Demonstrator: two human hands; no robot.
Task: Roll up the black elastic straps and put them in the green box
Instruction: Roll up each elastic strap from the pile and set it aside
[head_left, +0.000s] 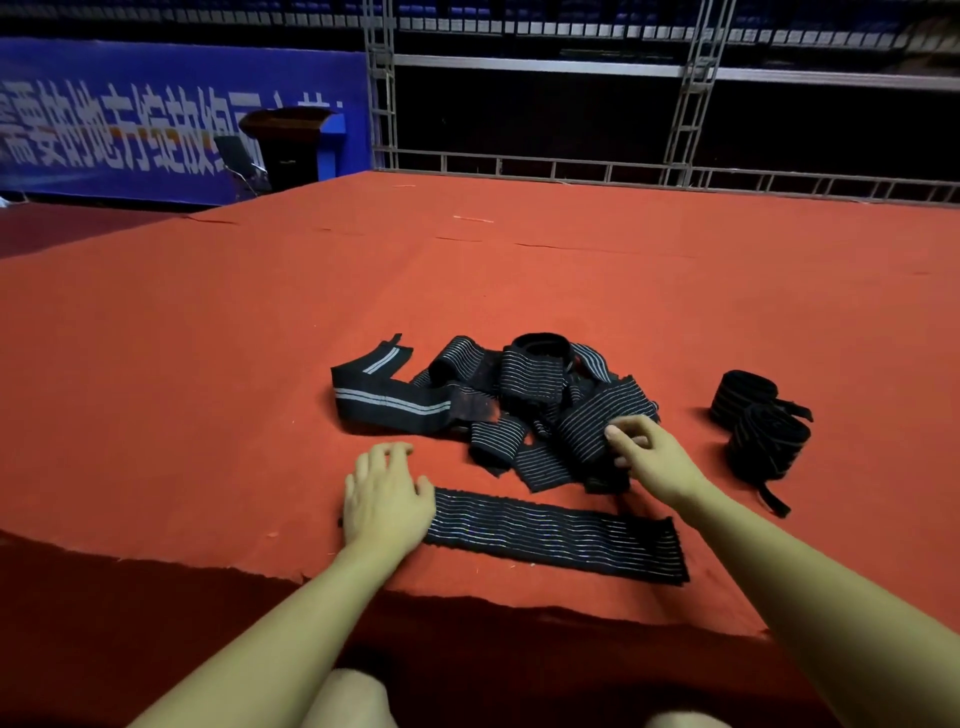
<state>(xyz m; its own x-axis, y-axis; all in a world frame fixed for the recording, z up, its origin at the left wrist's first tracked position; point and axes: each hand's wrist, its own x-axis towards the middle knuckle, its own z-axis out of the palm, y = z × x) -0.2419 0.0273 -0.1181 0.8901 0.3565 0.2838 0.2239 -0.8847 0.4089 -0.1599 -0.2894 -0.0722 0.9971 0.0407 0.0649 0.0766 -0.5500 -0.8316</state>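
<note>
Head view: your left hand (387, 493) lies flat, fingers straight, on the end of a flattened strap (558, 535) near the red carpet's frayed edge (467, 603). Your right hand (652, 457) pinches the strap pile (498, 405); two rolled straps (758, 421) sit right of it. Bare carpet beyond. The blue banner (171, 114) is unreadable.

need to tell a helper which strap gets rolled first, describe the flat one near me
On the red carpet, look nearer the edge than the tangled pile of straps. The flat strap lies alone, stretched out full length. Its left end sits under the left hand.
</note>
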